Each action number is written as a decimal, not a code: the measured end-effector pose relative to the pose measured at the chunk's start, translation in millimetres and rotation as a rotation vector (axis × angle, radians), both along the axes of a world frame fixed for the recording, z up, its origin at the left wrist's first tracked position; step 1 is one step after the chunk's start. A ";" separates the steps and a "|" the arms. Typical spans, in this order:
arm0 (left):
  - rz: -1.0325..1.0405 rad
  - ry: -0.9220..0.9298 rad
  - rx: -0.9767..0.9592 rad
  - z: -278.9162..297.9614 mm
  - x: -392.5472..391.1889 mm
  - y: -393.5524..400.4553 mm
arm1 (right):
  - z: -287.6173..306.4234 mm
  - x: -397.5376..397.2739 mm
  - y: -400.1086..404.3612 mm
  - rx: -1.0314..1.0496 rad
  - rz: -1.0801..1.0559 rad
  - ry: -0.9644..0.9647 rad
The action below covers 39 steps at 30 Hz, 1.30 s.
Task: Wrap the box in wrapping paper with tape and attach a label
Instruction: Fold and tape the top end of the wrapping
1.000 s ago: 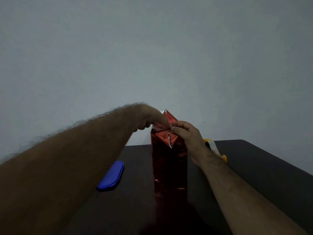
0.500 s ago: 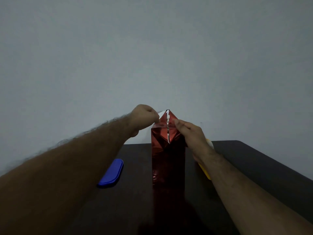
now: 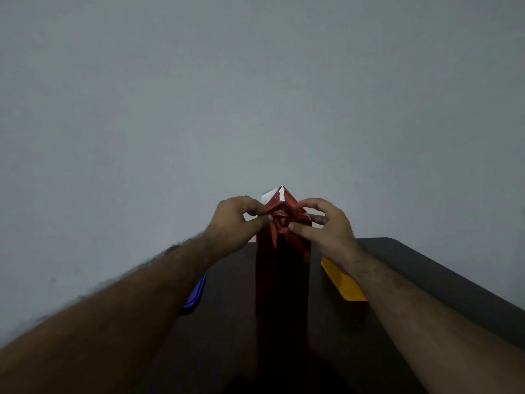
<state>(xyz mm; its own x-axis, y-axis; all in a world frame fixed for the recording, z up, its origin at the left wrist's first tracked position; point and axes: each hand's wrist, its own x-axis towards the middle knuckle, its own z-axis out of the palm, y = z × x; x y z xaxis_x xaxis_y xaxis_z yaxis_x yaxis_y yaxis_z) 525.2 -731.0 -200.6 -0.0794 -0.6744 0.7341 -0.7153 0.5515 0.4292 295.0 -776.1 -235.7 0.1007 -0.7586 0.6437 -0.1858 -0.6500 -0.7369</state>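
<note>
A tall box [image 3: 281, 280] wrapped in shiny red wrapping paper [image 3: 284, 220] stands upright at the middle of the dark bench [image 3: 426, 280]; the left hand [image 3: 235, 223] pinches the folded paper at the box's top from the left, its grip narrow on the foil; the right hand [image 3: 326, 228] pinches it from the right; a blue object [image 3: 196, 297] lies left of the box, a yellow one [image 3: 341, 282] right.

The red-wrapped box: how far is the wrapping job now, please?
Done: red foil wrapping paper already covers the sides of the upright box. In hand: the left hand and right hand both pinch the paper flaps at the top end, folding them in. Left: no tape or label shows on the box; this end is not yet closed.
</note>
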 end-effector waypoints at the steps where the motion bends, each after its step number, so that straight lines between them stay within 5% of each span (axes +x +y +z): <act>1: 0.022 0.008 -0.020 0.9 -5.0 1.7 | -0.4 5.0 4.4 -0.003 -0.080 -0.016; 9: 0.234 0.165 -0.003 5.0 -46.4 13.3 | -35.6 60.6 43.1 -0.063 -0.359 0.015; 15: 0.039 -0.059 -0.165 15.9 -45.0 35.6 | -29.2 63.8 28.0 0.068 -0.256 -0.118; 18: 0.148 0.338 -0.385 15.1 -19.2 30.0 | -23.4 45.7 24.9 0.206 -0.021 -0.107; 22: 0.044 0.808 0.062 1.1 17.9 13.8 | -17.7 17.9 15.7 0.370 0.212 -0.158; 26: -0.223 0.527 0.401 -13.9 23.7 13.8 | -20.5 5.8 2.4 0.443 0.382 -0.238; 30: -0.360 0.363 0.379 -2.8 8.9 13.6 | -14.2 7.8 2.9 0.431 0.481 -0.267; 39: -0.336 0.233 0.308 14.7 -2.8 10.2 | -35.6 24.0 25.0 0.154 0.169 -0.223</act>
